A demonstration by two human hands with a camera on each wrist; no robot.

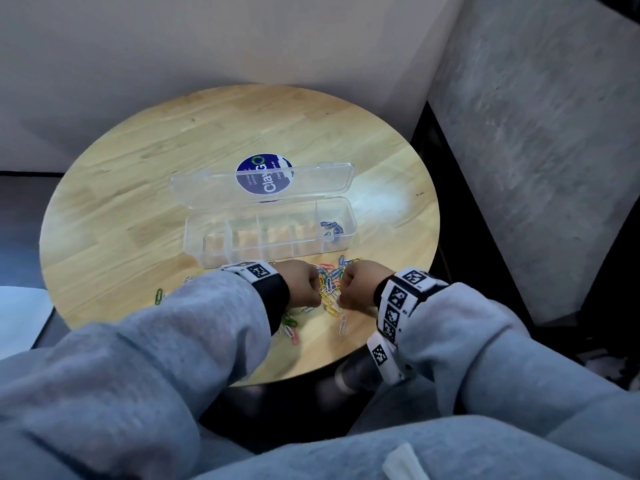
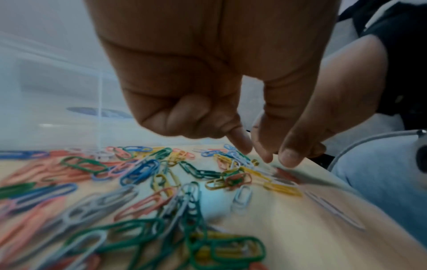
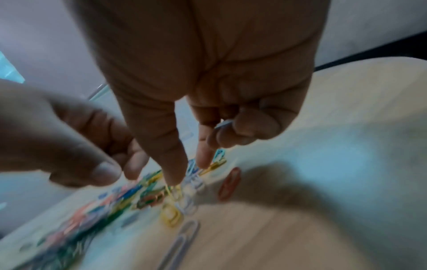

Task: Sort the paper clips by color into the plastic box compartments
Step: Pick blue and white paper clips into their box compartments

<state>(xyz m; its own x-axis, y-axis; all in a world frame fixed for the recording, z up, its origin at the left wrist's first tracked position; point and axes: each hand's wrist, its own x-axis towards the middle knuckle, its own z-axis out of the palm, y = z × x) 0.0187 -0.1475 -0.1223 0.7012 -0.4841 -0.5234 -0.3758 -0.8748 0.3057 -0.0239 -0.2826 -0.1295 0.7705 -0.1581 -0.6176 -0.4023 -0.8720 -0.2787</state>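
A pile of mixed-colour paper clips lies near the front edge of the round wooden table. Behind it stands the clear plastic box with its lid open; several blue clips sit in its rightmost compartment. My left hand hovers over the pile, three fingers curled, index finger and thumb pointing down at the clips; nothing shows between them. My right hand touches the pile with thumb and index finger, while its curled fingers hold a white clip. The two hands nearly meet.
Stray clips lie apart from the pile: a green one at the left, a white one near the front edge. A round blue sticker shows through the lid. A grey sofa stands close on the right.
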